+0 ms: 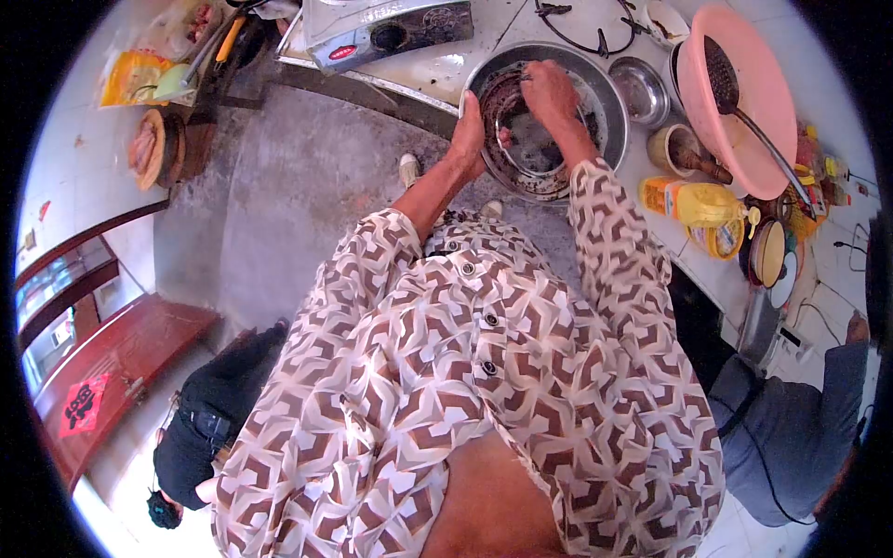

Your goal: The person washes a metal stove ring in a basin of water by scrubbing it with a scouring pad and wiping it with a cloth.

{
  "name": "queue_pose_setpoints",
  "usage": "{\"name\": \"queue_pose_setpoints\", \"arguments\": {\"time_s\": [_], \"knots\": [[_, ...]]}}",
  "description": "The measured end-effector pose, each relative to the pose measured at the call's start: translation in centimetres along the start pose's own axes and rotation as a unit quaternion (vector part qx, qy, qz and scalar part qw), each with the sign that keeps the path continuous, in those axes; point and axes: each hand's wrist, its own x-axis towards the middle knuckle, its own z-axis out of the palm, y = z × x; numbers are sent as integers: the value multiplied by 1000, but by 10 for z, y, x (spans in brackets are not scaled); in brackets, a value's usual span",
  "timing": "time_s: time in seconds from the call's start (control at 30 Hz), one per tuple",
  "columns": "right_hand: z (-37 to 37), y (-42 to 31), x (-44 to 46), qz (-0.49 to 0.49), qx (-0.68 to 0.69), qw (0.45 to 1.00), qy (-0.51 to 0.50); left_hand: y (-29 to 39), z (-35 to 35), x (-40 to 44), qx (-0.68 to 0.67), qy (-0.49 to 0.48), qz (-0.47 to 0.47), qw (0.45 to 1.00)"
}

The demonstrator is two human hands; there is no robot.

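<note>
A wide metal basin [612, 116] with dark residue and a little liquid stands at the counter's front edge. My left hand [468, 138] grips its left rim, thumb up along the side. Over the inside of the basin is my right hand [551, 91], its fingers closed on something I cannot make out. A round metal piece [510, 153] lies inside the basin, below my right hand. Just right of the basin sits a small metal bowl [640, 93].
A gas stove [400, 35] stands left of the basin. On the right are a pink basin [777, 102] with a long-handled skimmer [772, 144], a wooden-handled pot and a yellow bottle [707, 205]. Two other people are at the lower left and lower right.
</note>
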Motion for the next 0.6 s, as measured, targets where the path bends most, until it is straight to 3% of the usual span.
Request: {"name": "queue_pose_setpoints", "arguments": {"time_s": [0.1, 0.2, 0.23, 0.3, 0.37, 0.4, 0.43, 0.5, 0.6], "knots": [[9, -19, -18, -22, -4, 998, 62, 1, 9, 1, 0, 41, 17, 999], [12, -39, -33, -73, 95, 992, 26, 15, 33, -21, -46, 132, -2, 990], [11, -38, -35, -90, 129, 987, 30, 8, 23, -17, -26, 94, -1, 995], [1, -31, -19, -29, 49, 998, 19, 0, 6, -4, 17, 14, 9, 1000], [2, -27, -10, 50, 14, 999, 10, -1, 3, -1, 16, 31, 2, 999], [26, -20, -11, -7, -3, 998, 63, -1, 7, -2, 8, 47, 7, 999], [19, -37, -23, 4, 13, 999, 48, -1, 9, -1, -1, 66, 15, 998], [12, -46, -42, -95, 89, 990, 47, 0, 0, 1, 9, 42, 5, 999], [16, -2, -19, -69, 8, 997, 21, -3, -2, 7, 1, 10, -7, 1000]]}}
